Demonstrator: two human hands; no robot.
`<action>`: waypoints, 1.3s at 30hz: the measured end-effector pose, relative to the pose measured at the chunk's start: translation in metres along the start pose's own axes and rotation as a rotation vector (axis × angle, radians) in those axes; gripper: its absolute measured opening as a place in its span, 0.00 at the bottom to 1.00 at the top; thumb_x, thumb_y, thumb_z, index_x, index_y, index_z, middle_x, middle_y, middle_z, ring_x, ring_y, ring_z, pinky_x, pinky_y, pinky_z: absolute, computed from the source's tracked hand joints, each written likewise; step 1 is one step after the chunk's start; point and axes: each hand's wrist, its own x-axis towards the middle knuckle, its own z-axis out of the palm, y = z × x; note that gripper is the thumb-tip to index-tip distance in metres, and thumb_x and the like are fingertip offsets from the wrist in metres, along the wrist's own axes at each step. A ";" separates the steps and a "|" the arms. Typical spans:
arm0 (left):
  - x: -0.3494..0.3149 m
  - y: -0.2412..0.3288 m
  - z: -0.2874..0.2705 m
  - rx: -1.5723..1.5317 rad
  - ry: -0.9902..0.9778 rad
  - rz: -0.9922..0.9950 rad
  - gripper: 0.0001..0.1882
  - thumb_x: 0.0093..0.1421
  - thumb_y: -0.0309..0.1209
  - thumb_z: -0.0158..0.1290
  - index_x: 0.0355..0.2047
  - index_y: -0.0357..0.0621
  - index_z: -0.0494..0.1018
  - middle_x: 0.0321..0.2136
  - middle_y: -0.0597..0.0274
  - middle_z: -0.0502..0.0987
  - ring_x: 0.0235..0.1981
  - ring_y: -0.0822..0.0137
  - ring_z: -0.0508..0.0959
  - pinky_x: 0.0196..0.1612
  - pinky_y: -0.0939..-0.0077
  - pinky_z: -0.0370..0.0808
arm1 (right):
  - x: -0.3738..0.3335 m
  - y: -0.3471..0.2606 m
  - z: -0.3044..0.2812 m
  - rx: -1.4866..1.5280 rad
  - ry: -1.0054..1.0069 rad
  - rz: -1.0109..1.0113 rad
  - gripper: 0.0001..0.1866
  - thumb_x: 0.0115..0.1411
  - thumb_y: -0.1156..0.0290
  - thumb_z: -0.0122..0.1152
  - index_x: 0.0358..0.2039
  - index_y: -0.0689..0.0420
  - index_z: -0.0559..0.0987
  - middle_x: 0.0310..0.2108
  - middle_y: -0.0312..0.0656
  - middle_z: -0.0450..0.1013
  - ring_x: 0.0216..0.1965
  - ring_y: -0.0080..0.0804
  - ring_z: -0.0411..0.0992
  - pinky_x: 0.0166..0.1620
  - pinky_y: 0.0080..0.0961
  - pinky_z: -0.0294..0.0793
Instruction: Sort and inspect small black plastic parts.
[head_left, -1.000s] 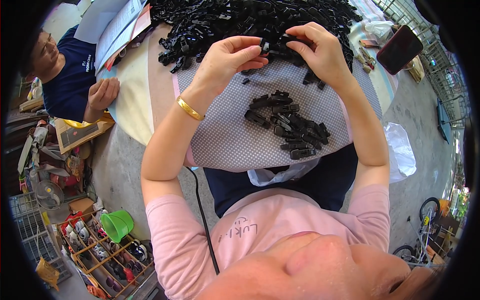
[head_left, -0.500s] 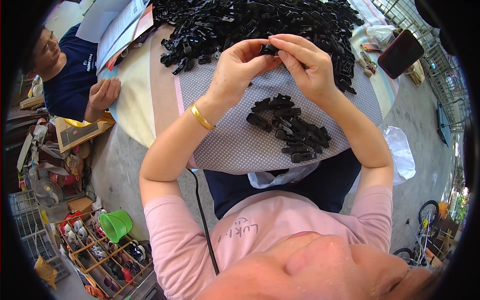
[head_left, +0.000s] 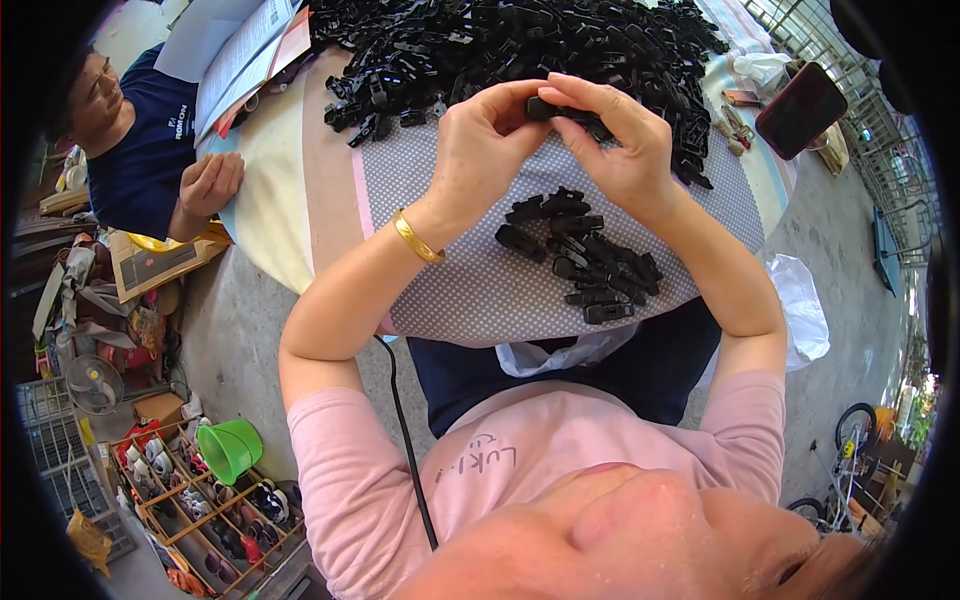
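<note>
Over the far part of the table, my two hands meet around a small black plastic clip (head_left: 541,108). My right hand (head_left: 636,150) grips it between thumb and fingers. My left hand (head_left: 482,142), on the arm with a gold bangle (head_left: 416,236), closes its fingertips on the clip's left end. Part of the clip is hidden by my fingers. Nearer to me, a small group of similar black clips (head_left: 598,262) lies on the dotted grey cloth (head_left: 440,300). Beyond my hands spreads a large heap of black clips (head_left: 450,50).
At the left, a person in a dark blue shirt (head_left: 140,130) sits by the table, near some papers (head_left: 245,65). A phone (head_left: 801,108) stands at the right edge. A black cable (head_left: 402,430) runs beside my left side. White plastic bag (head_left: 798,310) hangs at right.
The clip has turned between my fingers and shows more of its length. My left hand has shifted slightly right. The small group of clips is unchanged.
</note>
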 end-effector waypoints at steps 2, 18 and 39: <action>0.001 0.000 0.000 -0.090 0.007 0.020 0.17 0.54 0.18 0.51 0.46 0.33 0.71 0.34 0.59 0.77 0.34 0.74 0.77 0.39 0.83 0.75 | 0.001 0.002 -0.004 -0.098 0.010 -0.067 0.20 0.47 0.83 0.61 0.44 0.57 0.76 0.34 0.41 0.76 0.35 0.31 0.76 0.38 0.21 0.76; 0.006 0.004 -0.011 -0.291 -0.069 -0.013 0.21 0.53 0.21 0.56 0.49 0.35 0.69 0.37 0.58 0.77 0.37 0.74 0.76 0.42 0.84 0.74 | -0.002 0.014 -0.015 0.382 -0.115 0.483 0.22 0.51 0.66 0.66 0.45 0.62 0.74 0.39 0.43 0.75 0.42 0.30 0.74 0.45 0.23 0.73; -0.010 0.019 -0.005 0.265 -0.727 0.124 0.11 0.51 0.29 0.58 0.35 0.40 0.75 0.34 0.62 0.77 0.37 0.70 0.73 0.44 0.75 0.70 | 0.014 0.037 -0.064 -0.139 -0.553 0.264 0.09 0.51 0.71 0.58 0.34 0.58 0.78 0.28 0.40 0.74 0.29 0.28 0.73 0.35 0.22 0.73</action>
